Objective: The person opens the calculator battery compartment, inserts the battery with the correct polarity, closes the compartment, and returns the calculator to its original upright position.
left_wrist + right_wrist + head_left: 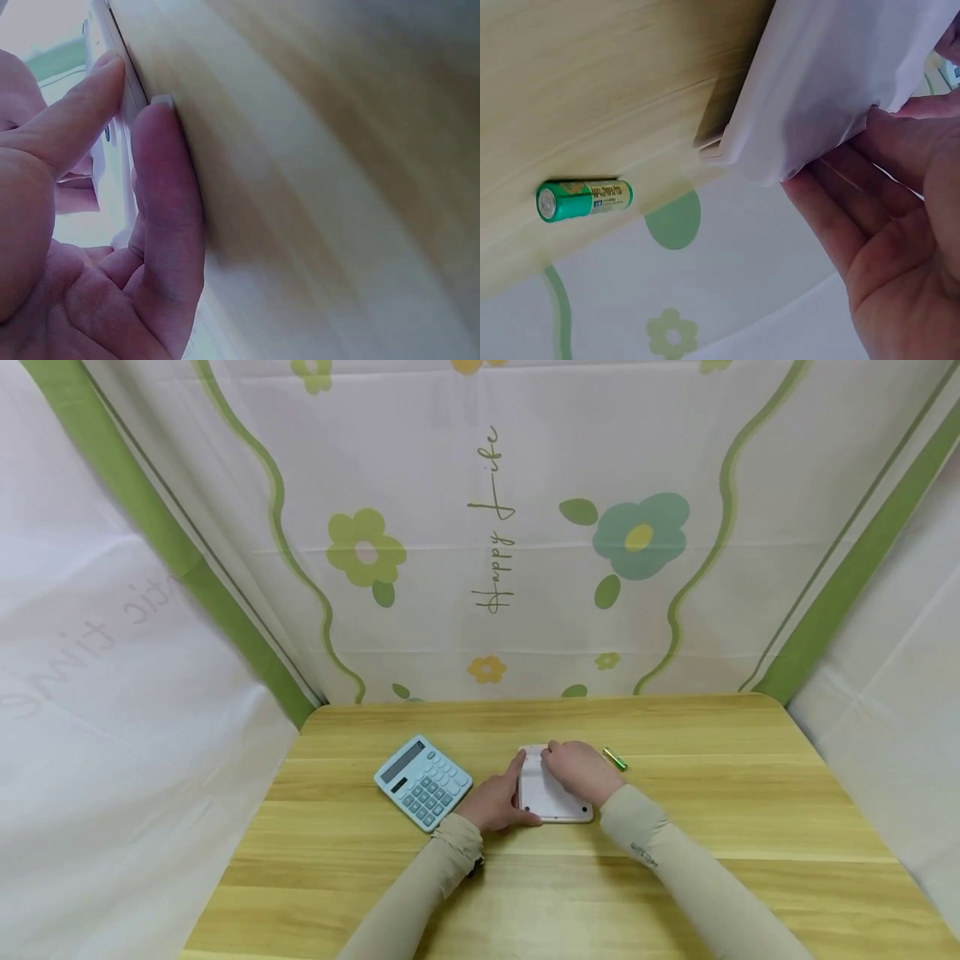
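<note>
A white calculator (551, 797) lies back side up on the table, with small dark dots near its near corners. My left hand (495, 802) grips its left side, the thumb along the near edge and a finger at the far left corner. At the calculator's far end, the fingers of my right hand (581, 771) are bent over the back. The right wrist view shows that thumb and fingertips touching the white casing (817, 82); what lies under them is hidden. To the right, a green battery (615, 759) lies on its side, apart from both hands.
A light blue calculator (423, 783) lies keys up left of my left hand. The wooden table (300, 860) ends at a printed curtain (525, 610) behind, and white cloth hangs on both sides.
</note>
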Demonstrator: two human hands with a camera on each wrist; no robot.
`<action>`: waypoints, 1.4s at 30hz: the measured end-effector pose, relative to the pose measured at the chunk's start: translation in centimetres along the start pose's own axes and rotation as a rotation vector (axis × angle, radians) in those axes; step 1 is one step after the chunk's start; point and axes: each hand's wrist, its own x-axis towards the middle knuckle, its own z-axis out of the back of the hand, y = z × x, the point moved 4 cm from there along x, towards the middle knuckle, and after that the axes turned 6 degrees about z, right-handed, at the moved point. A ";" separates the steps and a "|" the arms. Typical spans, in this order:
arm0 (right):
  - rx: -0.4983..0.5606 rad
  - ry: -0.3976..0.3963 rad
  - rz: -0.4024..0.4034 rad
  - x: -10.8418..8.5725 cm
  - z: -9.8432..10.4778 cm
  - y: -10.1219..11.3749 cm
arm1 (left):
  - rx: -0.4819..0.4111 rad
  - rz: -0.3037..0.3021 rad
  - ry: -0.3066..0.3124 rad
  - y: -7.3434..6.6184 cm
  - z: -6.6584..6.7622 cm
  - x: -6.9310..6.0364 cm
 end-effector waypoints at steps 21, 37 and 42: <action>0.270 -0.117 -0.026 -0.3 0.1 -2.3 | 0.001 0.016 0.015 -0.4 0.2 -0.3; 0.465 -0.241 -0.099 -1.1 0.8 -3.7 | 0.018 0.007 -0.001 -0.4 0.2 -0.4; 0.497 -0.265 -0.164 -2.1 0.8 -5.5 | -0.002 0.009 0.001 -0.4 0.2 -0.4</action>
